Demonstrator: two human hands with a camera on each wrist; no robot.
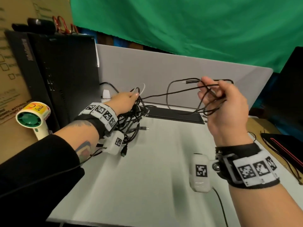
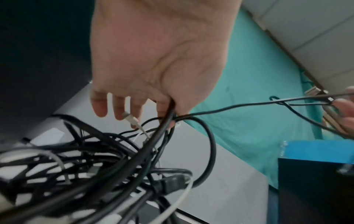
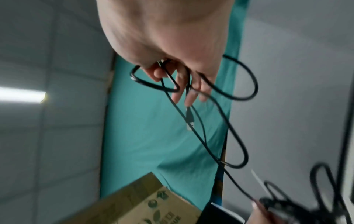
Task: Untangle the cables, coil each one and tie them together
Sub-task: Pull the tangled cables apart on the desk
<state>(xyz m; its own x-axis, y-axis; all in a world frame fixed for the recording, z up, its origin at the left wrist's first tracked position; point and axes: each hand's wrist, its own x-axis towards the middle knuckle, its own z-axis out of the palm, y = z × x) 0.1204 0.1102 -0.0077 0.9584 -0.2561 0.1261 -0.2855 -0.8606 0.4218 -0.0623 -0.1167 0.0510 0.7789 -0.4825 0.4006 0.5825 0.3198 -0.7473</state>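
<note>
A tangle of black and white cables [image 1: 131,118] lies on the white table [image 1: 147,177] at the left. My left hand [image 1: 129,99] reaches into its top, thumb and forefinger pinching black strands [image 2: 168,115]; a white connector [image 2: 132,119] hangs by the other fingers. My right hand [image 1: 219,99] is raised at the right, its fingers curled through several loops of a thin black cable [image 1: 180,95], whose plug [image 1: 190,82] sticks out leftward. In the right wrist view the thin black cable's loops [image 3: 239,94] and plug [image 3: 189,118] dangle from the fingers. One strand runs from this cable back to the tangle.
A black computer tower [image 1: 54,76] stands at the left with a small hand fan [image 1: 32,118] in front of it. A grey partition [image 1: 164,71] and a black slot [image 1: 173,114] close the table's far side. A dark device [image 1: 285,145] sits at the right edge.
</note>
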